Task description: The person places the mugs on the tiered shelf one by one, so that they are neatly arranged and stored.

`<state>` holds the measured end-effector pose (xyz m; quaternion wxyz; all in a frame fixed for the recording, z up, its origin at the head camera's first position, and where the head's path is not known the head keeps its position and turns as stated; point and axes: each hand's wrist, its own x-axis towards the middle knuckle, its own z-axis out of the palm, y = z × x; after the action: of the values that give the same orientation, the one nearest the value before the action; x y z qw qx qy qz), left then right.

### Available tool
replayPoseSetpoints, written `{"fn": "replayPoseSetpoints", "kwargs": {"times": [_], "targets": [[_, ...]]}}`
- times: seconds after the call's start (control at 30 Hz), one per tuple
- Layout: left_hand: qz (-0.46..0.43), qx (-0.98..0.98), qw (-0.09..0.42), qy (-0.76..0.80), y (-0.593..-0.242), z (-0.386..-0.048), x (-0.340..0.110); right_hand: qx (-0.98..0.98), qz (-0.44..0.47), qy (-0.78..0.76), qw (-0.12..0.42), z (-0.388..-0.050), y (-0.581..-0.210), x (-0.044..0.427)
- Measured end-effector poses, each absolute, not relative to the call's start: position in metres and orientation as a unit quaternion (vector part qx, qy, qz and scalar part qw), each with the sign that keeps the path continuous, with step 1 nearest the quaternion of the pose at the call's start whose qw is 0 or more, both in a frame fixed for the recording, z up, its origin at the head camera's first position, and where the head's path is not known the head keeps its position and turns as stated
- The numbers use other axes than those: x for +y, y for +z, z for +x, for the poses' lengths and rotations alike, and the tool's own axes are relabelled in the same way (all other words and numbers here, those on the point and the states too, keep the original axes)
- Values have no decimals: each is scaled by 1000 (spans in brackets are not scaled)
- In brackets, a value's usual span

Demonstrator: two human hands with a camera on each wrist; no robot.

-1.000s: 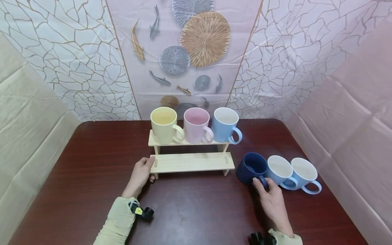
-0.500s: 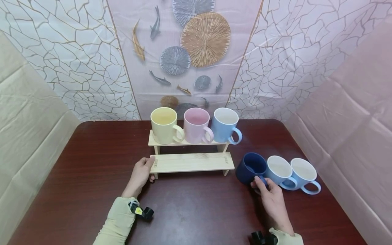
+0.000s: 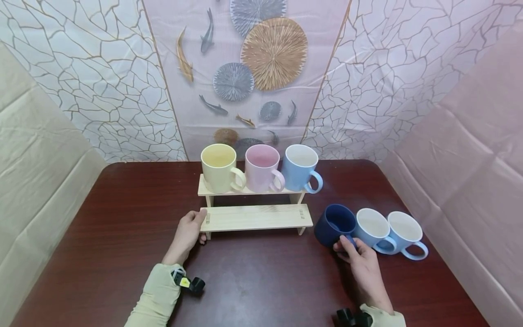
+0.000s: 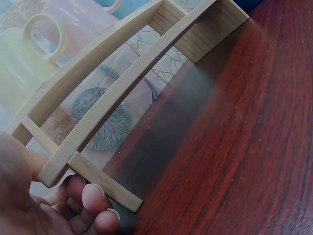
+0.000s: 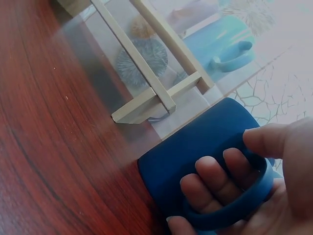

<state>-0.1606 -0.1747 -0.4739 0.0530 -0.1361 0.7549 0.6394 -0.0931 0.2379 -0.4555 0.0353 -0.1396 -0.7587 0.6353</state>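
A two-step wooden rack [image 3: 255, 218] stands mid-table. My left hand [image 3: 188, 232] grips the left end of its lower board, thumb on top and fingers curled beneath, as the left wrist view shows. On the upper step stand a yellow mug [image 3: 216, 170], a pink mug [image 3: 261, 168] and a light blue mug [image 3: 300, 168]. To the right of the rack, a dark blue mug [image 3: 328, 227] stands upright on the table. My right hand [image 3: 363, 268] holds it by the handle [image 5: 244, 205]; in the right wrist view several fingers pass through the handle.
Two more light blue mugs, a nearer one [image 3: 372, 227] and a farther one [image 3: 406, 231], stand right of the dark blue mug, near the table's right edge. Patterned cloth [image 3: 122, 81] hangs behind the dark red table [image 3: 102, 227], with plain cloth at both sides.
The fingers of my right hand have slid a little further through the dark blue mug's handle. The left hand, the rack and the mugs look unmoved.
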Motion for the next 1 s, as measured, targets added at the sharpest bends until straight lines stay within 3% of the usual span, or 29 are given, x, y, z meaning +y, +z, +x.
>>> {"fn": "replayPoseSetpoints", "kwargs": {"times": [1.0], "targets": [[-132,748,51,648,-471,-160,-175,-715,-138,685,21,-97,-452,238]]}}
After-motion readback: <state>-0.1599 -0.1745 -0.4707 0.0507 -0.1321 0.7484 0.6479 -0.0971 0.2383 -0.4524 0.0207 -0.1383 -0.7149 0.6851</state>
